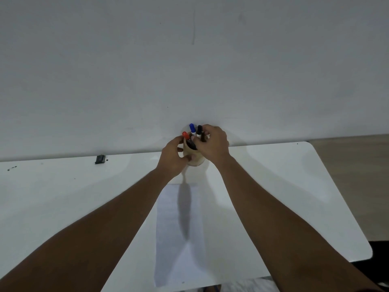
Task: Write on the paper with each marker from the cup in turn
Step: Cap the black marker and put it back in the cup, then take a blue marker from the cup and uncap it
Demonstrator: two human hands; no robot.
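A tan paper cup [194, 158] stands at the far edge of the white table, against the wall. A red-capped marker [185, 135], a blue-capped marker [192, 128] and a black-capped marker [199, 130] stick up from it. My left hand [173, 158] wraps around the cup's left side. My right hand [213, 143] is over the cup's mouth, fingers pinched on the black-capped marker. A white sheet of paper [168, 239] lies lengthwise on the table between my forearms, with no writing visible on it.
The white table [284, 186] has a rounded corner at the right, with wooden floor [353, 165] beyond it. A small black object [100, 159] lies at the table's far left edge by the wall, near some dark specks [11, 168].
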